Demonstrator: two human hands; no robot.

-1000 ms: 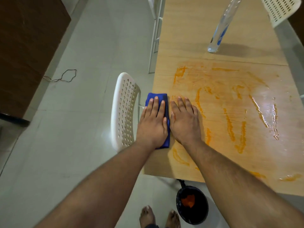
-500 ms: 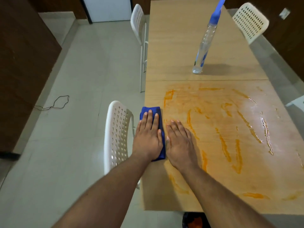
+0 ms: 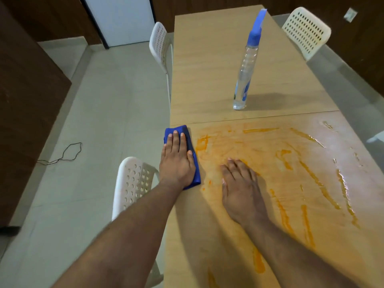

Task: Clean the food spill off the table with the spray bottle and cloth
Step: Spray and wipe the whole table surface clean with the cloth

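Observation:
A folded blue cloth (image 3: 192, 154) lies at the left edge of the wooden table (image 3: 207, 59). My left hand (image 3: 176, 163) presses flat on it, covering most of it. My right hand (image 3: 241, 190) rests flat on the tabletop to the cloth's right, fingers apart, holding nothing. Orange food smears (image 3: 301, 173) streak the near half of the table, with wet glossy patches toward the right. A clear spray bottle (image 3: 246, 71) with a blue nozzle stands upright on the far half, beyond the smears.
A white perforated chair (image 3: 133, 183) stands against the table's left edge beside my left arm. A second chair (image 3: 160, 46) is farther along that side, and a third (image 3: 305, 30) is at the far right. A thin cable (image 3: 66, 152) lies on the tiled floor.
My left hand has pushed the cloth away from me along the left edge. My right hand has moved apart from it, to the right onto the smears. The view has tilted up.

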